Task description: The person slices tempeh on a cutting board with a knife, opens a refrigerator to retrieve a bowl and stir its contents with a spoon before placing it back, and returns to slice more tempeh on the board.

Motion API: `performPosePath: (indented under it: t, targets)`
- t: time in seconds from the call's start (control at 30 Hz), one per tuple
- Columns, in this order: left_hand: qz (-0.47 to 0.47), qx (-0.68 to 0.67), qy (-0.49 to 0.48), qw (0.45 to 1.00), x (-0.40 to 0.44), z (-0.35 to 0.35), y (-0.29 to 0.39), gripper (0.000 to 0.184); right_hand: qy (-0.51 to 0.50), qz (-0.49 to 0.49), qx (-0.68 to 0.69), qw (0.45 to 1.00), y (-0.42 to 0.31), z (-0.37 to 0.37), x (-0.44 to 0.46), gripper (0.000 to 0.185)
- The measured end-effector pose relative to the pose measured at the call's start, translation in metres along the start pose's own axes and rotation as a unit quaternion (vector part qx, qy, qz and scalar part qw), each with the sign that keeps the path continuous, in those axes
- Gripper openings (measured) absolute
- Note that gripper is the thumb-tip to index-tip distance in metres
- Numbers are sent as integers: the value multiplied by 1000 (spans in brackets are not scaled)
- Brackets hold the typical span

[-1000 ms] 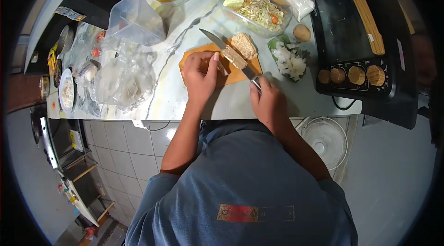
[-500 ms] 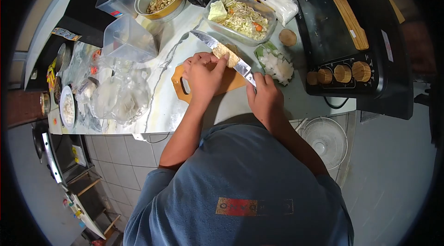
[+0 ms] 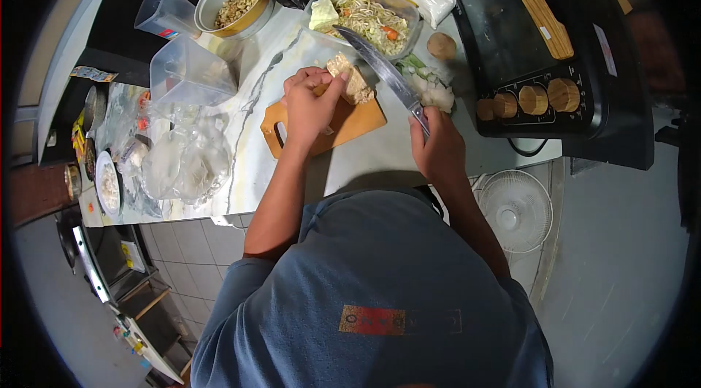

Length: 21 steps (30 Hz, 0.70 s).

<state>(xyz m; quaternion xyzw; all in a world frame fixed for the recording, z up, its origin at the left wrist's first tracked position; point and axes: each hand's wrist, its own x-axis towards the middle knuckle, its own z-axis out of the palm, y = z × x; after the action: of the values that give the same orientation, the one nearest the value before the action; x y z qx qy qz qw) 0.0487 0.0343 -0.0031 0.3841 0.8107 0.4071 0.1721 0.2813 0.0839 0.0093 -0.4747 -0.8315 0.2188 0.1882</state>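
"So, where is the pale block now?"

"Right on the far part of the orange cutting board; that's the block, rough and crumbly along its edges."

"And the left hand?"

"Nearly closed, thumb and fingers drawn together at the block's left side. Whether a small piece sits between the fingertips, I can't tell."

"What about the right hand?"

"Closed around the handle of the knife. The blade slants away to the far left, right of the block, and its tip overlaps the near side of the clear container in view. I can't tell if they touch."

"What does that container hold?"

"Pale strands with orange pieces, plus a pale yellow-green chunk at its left end."

"Anything nearer the right hand?"

"White chopped pieces, just beyond it, with some green beside them. Past those is a round brown item."

"And further out?"

"A bowl of brown bits at the far left, crumpled clear bags on the left, and a black stove with wooden knobs on the right."
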Motion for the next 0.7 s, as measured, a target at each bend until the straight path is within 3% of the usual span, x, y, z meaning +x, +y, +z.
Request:
performPosePath:
  t: [0.07,0.13,0.3,0.4,0.47,0.7]
  targets:
    - [-9,54,-13,998,-4,3,-1,41,6,0,14,1000,2,-2,-2,23]
    - [19,173,42,984,-7,0,-1,47,5,1,23,1000,1,-6,-3,22]
    - [-29,150,59,986,-11,-23,-21,51,-5,9,53,999,-3,-3,-9,22]
    - [-28,67,41,997,-19,-34,-40,46,-58,46,115,991,-11,3,-12,23]
    - [-82,-90,27,992,-30,-35,-49,35,-125,86,154,976,-24,1,-15,26]
    - [-22,-201,48,978,-59,-19,-78,25,-185,38,136,973,-39,31,-27,36]
